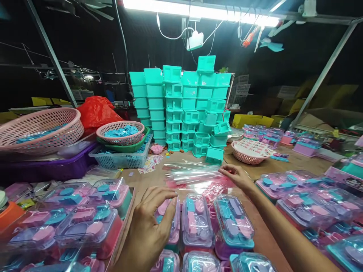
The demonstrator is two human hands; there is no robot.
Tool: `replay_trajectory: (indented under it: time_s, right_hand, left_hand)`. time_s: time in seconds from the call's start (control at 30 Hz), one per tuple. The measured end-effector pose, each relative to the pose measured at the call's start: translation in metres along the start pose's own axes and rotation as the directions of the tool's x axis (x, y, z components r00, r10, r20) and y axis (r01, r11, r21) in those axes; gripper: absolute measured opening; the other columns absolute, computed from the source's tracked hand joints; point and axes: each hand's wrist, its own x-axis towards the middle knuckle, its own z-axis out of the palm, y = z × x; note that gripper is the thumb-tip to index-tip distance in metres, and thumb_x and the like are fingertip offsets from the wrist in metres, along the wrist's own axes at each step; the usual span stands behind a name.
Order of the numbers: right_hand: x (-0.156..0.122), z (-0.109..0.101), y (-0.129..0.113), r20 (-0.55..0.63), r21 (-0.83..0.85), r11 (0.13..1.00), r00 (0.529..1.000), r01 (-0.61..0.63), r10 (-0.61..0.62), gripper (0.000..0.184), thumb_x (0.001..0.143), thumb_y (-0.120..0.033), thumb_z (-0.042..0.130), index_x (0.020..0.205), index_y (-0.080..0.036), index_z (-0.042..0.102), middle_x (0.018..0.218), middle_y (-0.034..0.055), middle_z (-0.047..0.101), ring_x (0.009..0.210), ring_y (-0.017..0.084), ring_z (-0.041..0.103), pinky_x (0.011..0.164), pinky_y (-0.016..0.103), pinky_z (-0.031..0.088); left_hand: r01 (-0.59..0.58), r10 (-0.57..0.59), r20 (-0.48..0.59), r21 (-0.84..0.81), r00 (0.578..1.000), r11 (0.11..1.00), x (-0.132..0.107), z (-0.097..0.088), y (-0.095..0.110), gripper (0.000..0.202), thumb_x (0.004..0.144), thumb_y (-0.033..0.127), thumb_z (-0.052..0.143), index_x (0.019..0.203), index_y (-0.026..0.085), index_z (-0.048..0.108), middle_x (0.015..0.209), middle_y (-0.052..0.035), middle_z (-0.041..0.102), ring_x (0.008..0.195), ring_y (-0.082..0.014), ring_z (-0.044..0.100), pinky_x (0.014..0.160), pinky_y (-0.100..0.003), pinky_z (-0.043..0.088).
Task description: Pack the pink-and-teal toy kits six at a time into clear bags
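A stack of clear plastic bags (187, 172) with pink-red print lies across the middle of the table, shiny under the lamp. My right hand (235, 176) pinches the right edge of the bags between thumb and fingers. In front, my left hand (151, 219) is raised over the boxes, its thumb and index tips close together; whatever is between them is too clear or small to make out. Below the hands stand several toy boxes with clear lids, among them a middle box (197, 223) and a right box (234, 221), with pink, teal and purple pieces inside.
Teal bins (174, 102) are piled high at the back. To the left are a pink basket (120, 130) of blue pieces and more lidded boxes (87, 226). On the right, a basket (246, 158) holds printed sheets, near further filled boxes (306, 207).
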Motion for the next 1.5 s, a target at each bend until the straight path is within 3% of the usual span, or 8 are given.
replay_trajectory:
  time_s: [0.33, 0.67, 0.8, 0.87, 1.0, 1.17, 1.37, 1.5]
  right_hand:
    - [-0.045, -0.036, -0.11, -0.052, 0.05, 0.999, 0.999, -0.003, 0.006, 0.066, 0.058, -0.08, 0.082, 0.078, -0.018, 0.075, 0.079, 0.0065, 0.069, 0.075, 0.019, 0.057, 0.071, 0.031, 0.044]
    - [-0.067, -0.037, -0.14, -0.195, 0.152, 0.986, 0.98, 0.064, -0.033, 0.059, 0.054, -0.074, 0.088, 0.078, -0.021, 0.078, 0.085, 0.0063, 0.073, 0.086, 0.021, 0.062, 0.083, 0.033, 0.047]
    - [-0.072, -0.037, -0.159, -0.244, 0.167, 0.98, 0.968, 0.105, -0.062, 0.058, 0.052, -0.072, 0.089, 0.076, -0.021, 0.078, 0.083, 0.0054, 0.072, 0.082, 0.019, 0.062, 0.078, 0.031, 0.048]
    - [-0.078, -0.038, -0.17, -0.296, 0.123, 0.981, 0.949, 0.15, -0.108, 0.057, 0.055, -0.073, 0.087, 0.078, -0.021, 0.078, 0.085, 0.0062, 0.072, 0.081, 0.02, 0.063, 0.075, 0.031, 0.049]
    - [-0.091, -0.043, -0.182, -0.405, -0.068, 0.97, 0.883, 0.231, -0.239, 0.054, 0.065, -0.075, 0.08, 0.08, -0.023, 0.076, 0.087, 0.0075, 0.074, 0.08, 0.023, 0.067, 0.069, 0.032, 0.052]
    - [-0.111, -0.039, -0.162, -0.29, -0.263, 0.931, 0.9, 0.253, -0.326, 0.049, 0.079, -0.072, 0.069, 0.082, -0.023, 0.076, 0.089, 0.0082, 0.077, 0.088, 0.029, 0.072, 0.08, 0.041, 0.056]
    - [-0.179, 0.003, -0.166, -0.113, -0.646, 0.583, 0.693, 0.493, -0.712, 0.039, 0.098, -0.052, 0.063, 0.129, -0.027, 0.065, 0.133, 0.0049, 0.068, 0.121, 0.022, 0.063, 0.098, 0.035, 0.049]
    - [-0.204, 0.033, -0.187, -0.033, -0.701, 0.427, 0.572, 0.571, -0.82, 0.025, 0.097, -0.029, 0.07, 0.12, -0.022, 0.066, 0.121, 0.0079, 0.071, 0.115, 0.023, 0.062, 0.098, 0.039, 0.043]
  left_hand:
    - [0.385, -0.322, 0.273, -0.22, 0.906, 0.896, 0.028, 0.023, 0.033, 0.056, 0.086, 0.038, 0.063, 0.137, 0.016, 0.061, 0.142, -0.0142, 0.064, 0.131, -0.0308, 0.059, 0.115, -0.05, 0.043]
    - [0.418, -0.382, 0.171, -0.414, 0.908, 0.809, 0.063, 0.038, 0.033, 0.071, 0.077, 0.025, 0.079, 0.139, 0.011, 0.049, 0.151, -0.0247, 0.052, 0.14, -0.033, 0.051, 0.117, -0.048, 0.038]
    - [0.354, -0.255, 0.247, -0.595, 0.935, 0.722, 0.077, 0.026, 0.04, 0.039, 0.077, 0.025, 0.076, 0.113, 0.013, 0.067, 0.101, -0.0118, 0.076, 0.105, -0.0251, 0.07, 0.098, -0.038, 0.05]
    - [0.331, -0.189, 0.28, -0.648, 0.941, 0.686, 0.076, 0.017, 0.049, 0.018, 0.079, 0.029, 0.073, 0.089, 0.014, 0.073, 0.074, -0.0042, 0.071, 0.08, -0.0192, 0.069, 0.084, -0.032, 0.051]
    - [0.296, -0.112, 0.294, -0.715, 0.949, 0.633, 0.061, -0.001, 0.069, 0.025, 0.076, 0.037, 0.074, 0.063, 0.015, 0.073, 0.064, -0.0028, 0.068, 0.068, -0.0137, 0.062, 0.074, -0.026, 0.048]
    - [0.353, -0.165, 0.319, -0.726, 0.933, 0.59, 0.029, -0.011, 0.073, 0.033, 0.075, 0.044, 0.074, 0.06, 0.015, 0.069, 0.063, -0.0031, 0.067, 0.052, -0.0101, 0.054, 0.057, -0.025, 0.041]
    - [0.328, -0.122, 0.327, -0.703, 0.937, 0.631, -0.007, -0.022, 0.078, 0.036, 0.088, 0.046, 0.066, 0.066, 0.017, 0.069, 0.068, -0.0015, 0.062, 0.068, -0.0147, 0.059, 0.073, -0.029, 0.045]
    - [0.253, -0.056, 0.293, -0.697, 0.954, 0.671, -0.021, -0.03, 0.088, 0.037, 0.092, 0.042, 0.063, 0.063, 0.019, 0.066, 0.104, -0.0074, 0.066, 0.108, -0.0235, 0.062, 0.098, -0.035, 0.042]
